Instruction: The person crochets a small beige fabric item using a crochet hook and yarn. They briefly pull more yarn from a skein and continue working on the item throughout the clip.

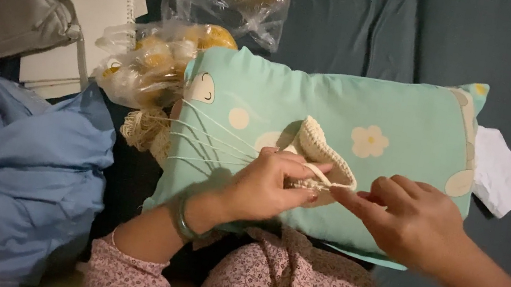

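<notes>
**Cream crochet work held over a mint pillow**

We see both hands meeting over a mint-green pillow printed with pale flowers, which lies across the lap. The left hand is closed around the lower edge of a cream crocheted piece, thumb and fingers pinching it. The piece curves up from that grip in a ribbed arc and rests on the pillow's face. The right hand sits just beside it, fingers curled, fingertips pinched at the piece's right end; whether it holds a hook we cannot tell.

Several strands of cream yarn run leftward from the left hand across the pillow to a loose bundle of cream yarn at the pillow's left edge. A green bangle circles the left wrist.

Behind the bundle lie clear plastic bags holding yellowish balls. A white notebook and a grey cap lie at the upper left, above a heap of light blue cloth. A white folded cloth lies by the pillow's right end.
</notes>
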